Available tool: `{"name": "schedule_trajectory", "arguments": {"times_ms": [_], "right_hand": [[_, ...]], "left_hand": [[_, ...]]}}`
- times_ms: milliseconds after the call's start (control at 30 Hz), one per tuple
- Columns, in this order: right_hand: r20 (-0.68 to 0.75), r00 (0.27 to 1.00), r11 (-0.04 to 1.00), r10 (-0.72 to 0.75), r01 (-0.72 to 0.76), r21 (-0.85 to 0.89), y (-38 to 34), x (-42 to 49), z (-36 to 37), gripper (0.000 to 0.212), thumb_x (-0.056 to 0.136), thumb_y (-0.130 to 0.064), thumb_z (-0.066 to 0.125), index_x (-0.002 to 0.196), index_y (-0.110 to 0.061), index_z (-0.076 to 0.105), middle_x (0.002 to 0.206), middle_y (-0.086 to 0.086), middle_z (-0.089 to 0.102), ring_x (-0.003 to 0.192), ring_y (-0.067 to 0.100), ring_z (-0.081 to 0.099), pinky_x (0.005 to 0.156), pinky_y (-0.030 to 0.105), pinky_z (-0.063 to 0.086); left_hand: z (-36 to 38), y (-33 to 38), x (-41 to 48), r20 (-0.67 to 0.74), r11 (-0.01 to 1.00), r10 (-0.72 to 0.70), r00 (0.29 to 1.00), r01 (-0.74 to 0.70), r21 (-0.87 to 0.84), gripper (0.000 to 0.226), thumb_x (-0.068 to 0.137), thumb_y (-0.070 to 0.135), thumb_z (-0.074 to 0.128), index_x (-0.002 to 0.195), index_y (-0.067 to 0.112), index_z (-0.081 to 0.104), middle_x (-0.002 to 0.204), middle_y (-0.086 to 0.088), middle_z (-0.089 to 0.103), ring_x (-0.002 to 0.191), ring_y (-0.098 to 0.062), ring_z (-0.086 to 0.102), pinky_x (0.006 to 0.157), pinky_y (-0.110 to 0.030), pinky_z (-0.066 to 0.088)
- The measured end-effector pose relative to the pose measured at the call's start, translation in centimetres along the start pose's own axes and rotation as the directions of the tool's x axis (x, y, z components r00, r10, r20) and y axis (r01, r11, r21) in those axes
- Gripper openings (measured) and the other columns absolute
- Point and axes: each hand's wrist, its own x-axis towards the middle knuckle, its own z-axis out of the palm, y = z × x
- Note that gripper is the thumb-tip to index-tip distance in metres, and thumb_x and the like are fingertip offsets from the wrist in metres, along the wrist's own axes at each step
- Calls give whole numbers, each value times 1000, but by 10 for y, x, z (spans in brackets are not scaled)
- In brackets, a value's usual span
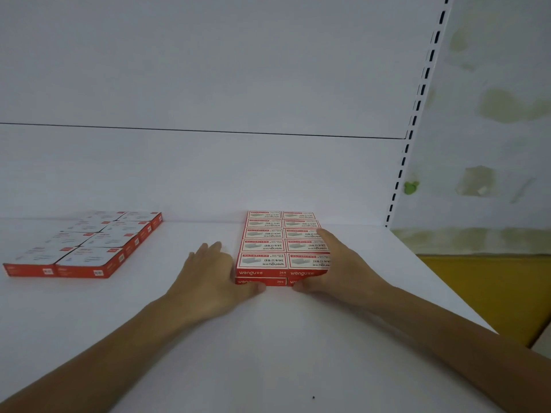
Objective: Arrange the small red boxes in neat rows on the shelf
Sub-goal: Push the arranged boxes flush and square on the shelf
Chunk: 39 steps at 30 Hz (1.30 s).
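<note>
From the head view, taking the person's place as six o'clock on the white shelf (268, 347), the block of small red boxes (269, 244) lies straight ahead at twelve. It runs back to touch the rear panel (208, 174). It is two boxes wide and five deep, with a lower layer peeping out under the front row.

The left hand (210, 271) lies at the block's nine o'clock side, fingers straight along the flank and thumb pressed to the front of the bottom layer. The right hand (338, 263) mirrors it at three o'clock, fingers stretched along the right edge and thumb on the front face. Neither hand closes round anything; both are flat, bracketing and pressing the block.

A second group of red boxes (89, 245) sits at ten o'clock, well apart, one layer high and angled a little. A slotted upright (417, 108) rises at two o'clock.

I judge these boxes stiff card, smooth-faced and dense for their size. They should slide readily on the shelf, but they are loose units, so a push high up may shear the top layer. The sound hold is low on the two flanks and the front, squeezing inward evenly.
</note>
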Motion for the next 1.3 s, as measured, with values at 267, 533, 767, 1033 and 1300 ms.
{"name": "schedule_trajectory", "arguments": {"times_ms": [267, 533, 767, 1033, 1300], "right_hand": [[31, 999, 999, -28, 28, -20, -3, -1, 0, 63, 63, -19, 83, 100, -44, 39, 94, -36, 49, 78, -32, 47, 65, -10, 33], [-14, 961, 935, 277, -267, 233, 1, 33, -21, 73, 87, -45, 54, 146, -21, 18, 131, -11, 47, 100, 3, 50, 89, 23, 30], [2, 952, 947, 306, -304, 99, 2, 65, -8, 31, 88, -28, 51, 115, -17, 42, 101, -4, 62, 85, 14, 65, 74, 32, 54], [9, 963, 954, 268, -267, 137, 4, 67, -3, 9, 86, -19, 51, 89, -27, 52, 90, -7, 67, 76, 11, 67, 64, 24, 52], [2, 958, 935, 286, -279, 220, 9, 69, -8, 23, 86, -27, 56, 105, -16, 48, 105, 4, 65, 89, 22, 67, 79, 37, 55]], "left_hand": [[2, 3, -1, -38, 988, 82, 996, -86, -124, 49, 82, 57, 52, 128, 43, 47, 149, -8, 29, 141, -23, 17, 111, -34, 20], [-11, 10, 18, 16, 790, -79, 997, 73, -609, 78, 75, 74, 34, 139, 29, 29, 130, 17, 49, 107, -2, 53, 88, -20, 33], [-4, 19, 34, 100, 705, 139, 985, -27, -709, 20, 85, 40, 56, 84, 51, 40, 65, 41, 59, 65, 13, 62, 49, -3, 43], [8, 20, 43, 71, 746, 72, 995, -7, -665, 29, 82, 45, 58, 97, 48, 34, 101, 18, 52, 87, -1, 64, 79, -21, 53], [4, 21, 68, -58, 730, -124, 991, 52, -682, 56, 87, 57, 40, 130, 22, 35, 107, 7, 52, 68, 0, 53, 54, -17, 39]]}}
